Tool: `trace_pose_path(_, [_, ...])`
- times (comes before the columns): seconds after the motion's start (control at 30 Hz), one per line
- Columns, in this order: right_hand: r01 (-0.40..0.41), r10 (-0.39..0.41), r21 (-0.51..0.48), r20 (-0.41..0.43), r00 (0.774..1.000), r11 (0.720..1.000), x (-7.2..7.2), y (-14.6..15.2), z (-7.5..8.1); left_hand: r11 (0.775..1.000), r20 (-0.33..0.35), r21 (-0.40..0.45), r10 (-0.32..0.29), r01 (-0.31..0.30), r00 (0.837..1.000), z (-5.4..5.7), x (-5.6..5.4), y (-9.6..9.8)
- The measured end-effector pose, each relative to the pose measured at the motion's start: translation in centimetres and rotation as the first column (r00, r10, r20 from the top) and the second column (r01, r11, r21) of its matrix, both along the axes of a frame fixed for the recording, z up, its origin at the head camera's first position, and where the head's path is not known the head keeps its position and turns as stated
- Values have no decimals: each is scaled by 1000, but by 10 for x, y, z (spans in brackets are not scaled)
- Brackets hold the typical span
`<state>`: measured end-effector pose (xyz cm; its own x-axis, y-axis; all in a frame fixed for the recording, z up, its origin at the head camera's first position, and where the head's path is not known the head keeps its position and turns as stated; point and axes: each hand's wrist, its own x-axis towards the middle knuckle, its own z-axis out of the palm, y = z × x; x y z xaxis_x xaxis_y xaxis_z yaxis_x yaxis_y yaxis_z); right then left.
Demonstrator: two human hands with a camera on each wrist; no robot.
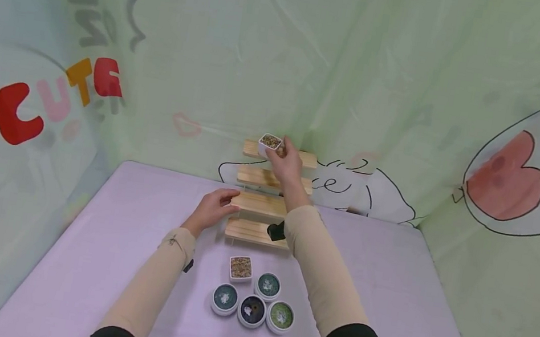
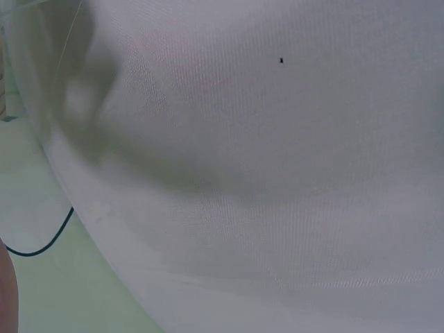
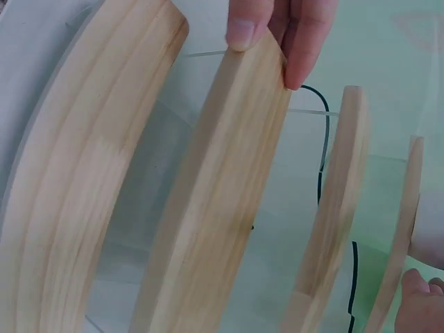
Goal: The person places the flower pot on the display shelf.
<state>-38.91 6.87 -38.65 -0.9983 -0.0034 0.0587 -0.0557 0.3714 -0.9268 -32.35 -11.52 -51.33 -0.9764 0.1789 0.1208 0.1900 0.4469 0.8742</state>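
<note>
My right hand [image 1: 287, 165] holds a small white square pot [image 1: 270, 141] filled with brown granules, right at the top board [image 1: 308, 160] of a stepped wooden display rack. In the right wrist view, the pot [image 3: 430, 232] shows partly, with fingertips of the right hand [image 3: 420, 302] below it. My left hand [image 1: 215, 207] pinches the left end of the rack's second-lowest board [image 1: 257, 203]. Its thumb lies on the near edge of that board [image 3: 215, 180] and a finger on the far edge. Only a sliver of skin appears in the left wrist view.
In front of the rack stand another square granule pot [image 1: 241, 268] and several round white tubs, among them a green-topped one [image 1: 281, 315] and a dark one [image 1: 252, 310]. A pale purple cloth [image 1: 364, 274] covers the table. Behind hangs a printed green curtain [image 1: 201, 67].
</note>
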Motion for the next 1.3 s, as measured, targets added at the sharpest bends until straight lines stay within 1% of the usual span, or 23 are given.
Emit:
trace_pose_path(0.2, [7,-6,30,-42,999,1000,6,14,-7,1000,-40,1,-17,17,999,-4,-2,-1])
trace_pose_path(0.27, [23,-21,52,-45,999,998,11,19,-9,1000,-35,-4,-17,17,999,-3,-3,-1])
trace_pose_path(0.33, [28,-27,60,-31,999,998,18,24,-11,1000,-32,-6,-16,15,999,-3,-3,-1])
trace_pose_path(0.43, [8,-7,55,-14,1000,998,28,32,-17,1000,-29,-7,-10,9,1000,-1,-1,-1])
trace_pose_path(0.47, [-11,12,45,-13,1000,999,32,35,-20,1000,-29,-7,-9,9,1000,-1,-1,-1])
trace_pose_path(0.63, [-93,93,30,7,996,995,58,53,-38,1000,-35,-5,-7,7,999,0,0,0])
trace_pose_path(0.73, [-115,114,42,13,993,993,75,63,-50,1000,-34,5,-7,8,999,0,0,1])
trace_pose_path(0.83, [-133,133,24,3,991,991,92,71,-61,1000,-32,8,-16,17,999,-1,0,1])
trace_pose_path(0.93, [-144,144,-3,-7,990,990,105,79,-69,1000,-38,12,-21,22,999,-3,-1,0])
trace_pose_path(1.1, [-154,154,-8,-18,988,988,127,90,-78,999,-46,22,-23,24,999,-5,-3,-1])
trace_pose_path(1.3, [-149,150,-35,38,988,988,156,101,-92,999,-27,35,-25,26,999,-5,-3,-1])
